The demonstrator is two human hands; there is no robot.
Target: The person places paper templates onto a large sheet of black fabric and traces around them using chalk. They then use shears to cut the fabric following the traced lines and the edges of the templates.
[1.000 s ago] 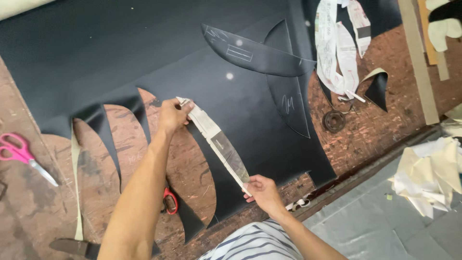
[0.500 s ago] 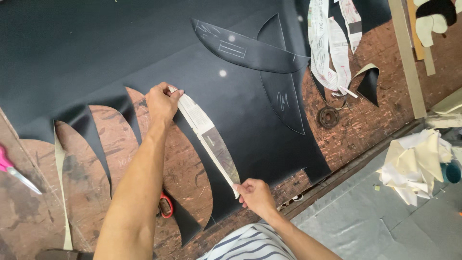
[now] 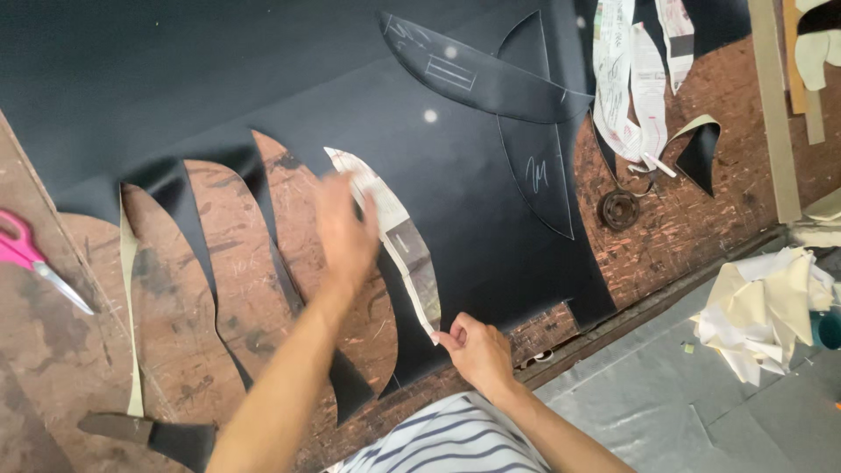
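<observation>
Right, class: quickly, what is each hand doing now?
Left hand: flat, pressing the paper pattern.
Right hand: pinching the pattern's lower tip.

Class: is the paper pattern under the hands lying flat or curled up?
Flat: the paper pattern lies spread on the black sheet, left hand over it, right hand at its tip.

Soft, even daylight fills the scene with only faint shadows, small pale glints dot the dark sheet [image 3: 263, 79], and the left hand [image 3: 346, 232] is smeared by motion blur while the rest stays fairly sharp.
</observation>
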